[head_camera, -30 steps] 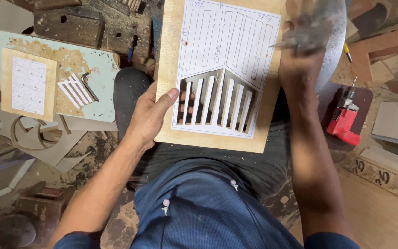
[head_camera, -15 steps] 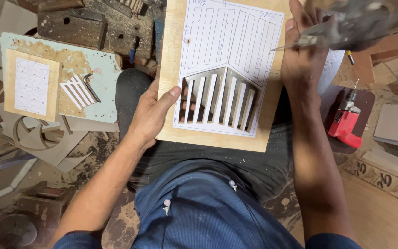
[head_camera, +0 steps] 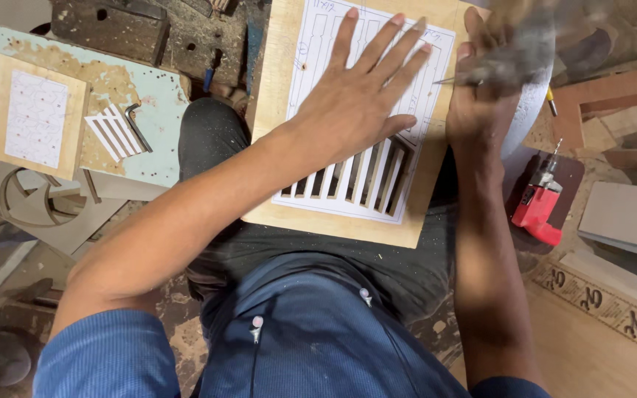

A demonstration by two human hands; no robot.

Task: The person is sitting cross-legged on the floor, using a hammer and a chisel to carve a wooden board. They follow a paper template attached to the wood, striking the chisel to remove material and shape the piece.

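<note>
Seated, a person's left hand (head_camera: pixel 355 103) lies spread flat on a paper-covered plywood panel (head_camera: pixel 348 221) across the lap, its long axis running away from the body. Beside it, the right hand (head_camera: pixel 481 88) grips a blurred tool (head_camera: pixel 514 55) at the panel's right edge, its thin tip pointing left.

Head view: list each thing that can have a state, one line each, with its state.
Plywood panel: lying flat, paper pattern glued on, slots cut through its lower part.
Left hand: open, pressed flat on the pattern.
Right hand: closed around a blurred tool.
Red drill: lying unheld on its side.
Small patterned board: lying flat, uncut.
Hex key: lying loose.
</note>
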